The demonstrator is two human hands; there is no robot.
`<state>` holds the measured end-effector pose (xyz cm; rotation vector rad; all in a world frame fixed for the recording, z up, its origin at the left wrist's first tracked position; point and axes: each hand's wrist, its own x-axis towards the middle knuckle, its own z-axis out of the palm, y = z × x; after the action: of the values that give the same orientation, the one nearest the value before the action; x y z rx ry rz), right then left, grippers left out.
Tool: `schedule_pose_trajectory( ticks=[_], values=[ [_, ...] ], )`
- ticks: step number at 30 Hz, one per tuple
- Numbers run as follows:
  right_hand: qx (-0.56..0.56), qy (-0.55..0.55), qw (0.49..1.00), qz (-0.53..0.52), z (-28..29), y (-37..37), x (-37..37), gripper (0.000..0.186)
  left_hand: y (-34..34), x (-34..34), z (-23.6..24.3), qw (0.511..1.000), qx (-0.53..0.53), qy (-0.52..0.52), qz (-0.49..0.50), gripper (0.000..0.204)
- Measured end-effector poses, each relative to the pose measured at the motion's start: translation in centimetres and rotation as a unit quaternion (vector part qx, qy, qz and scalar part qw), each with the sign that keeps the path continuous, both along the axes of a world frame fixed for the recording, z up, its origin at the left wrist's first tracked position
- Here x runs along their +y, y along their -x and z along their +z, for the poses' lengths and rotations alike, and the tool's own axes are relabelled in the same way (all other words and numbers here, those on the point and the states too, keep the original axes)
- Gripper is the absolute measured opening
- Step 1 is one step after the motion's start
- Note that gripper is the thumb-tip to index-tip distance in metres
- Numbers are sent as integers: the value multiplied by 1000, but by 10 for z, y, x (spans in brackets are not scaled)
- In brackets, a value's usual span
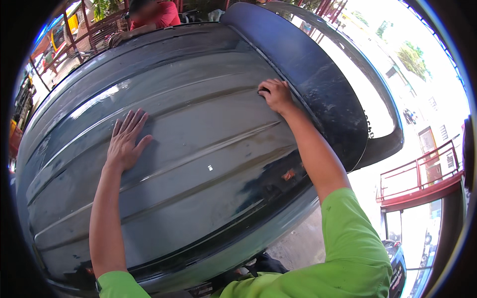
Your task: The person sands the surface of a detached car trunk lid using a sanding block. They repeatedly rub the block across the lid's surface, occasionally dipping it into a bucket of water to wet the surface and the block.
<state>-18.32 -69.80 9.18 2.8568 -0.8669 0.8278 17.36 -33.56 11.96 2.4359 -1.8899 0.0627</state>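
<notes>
A vehicle's dull grey roof (213, 131), with long raised ribs running along it, spreads out below me. My left hand (127, 141) lies flat on its left part, fingers stretched and thumb apart, holding nothing. Close to the roof's right edge, my right hand (277, 95) is curled down against the panel. A small dark piece shows under its fingers, mostly hidden, so its kind cannot be made out. Just beyond that hand, a dark blue panel like a spoiler (310, 69) runs along the roof's edge, separated by a narrow dark gap.
At the far side, a person in a red shirt (168, 15) leans by the roof's edge. A dark curved frame (392, 114) arches beyond the blue panel. Red railings (422, 169) stand at the right. The roof's near edge has a dark glossy strip (218, 228).
</notes>
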Motion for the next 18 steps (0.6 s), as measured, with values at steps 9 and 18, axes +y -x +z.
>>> schedule_pose_trajectory(
  ticks=[9,18],
  values=[
    [75,42,992,94,7,-28,-36,8,-2,0,-23,998,-37,48,13,69],
    [89,14,971,221,17,-33,-33,10,-8,-1,-37,996,-77,47,20,73]
  ],
)
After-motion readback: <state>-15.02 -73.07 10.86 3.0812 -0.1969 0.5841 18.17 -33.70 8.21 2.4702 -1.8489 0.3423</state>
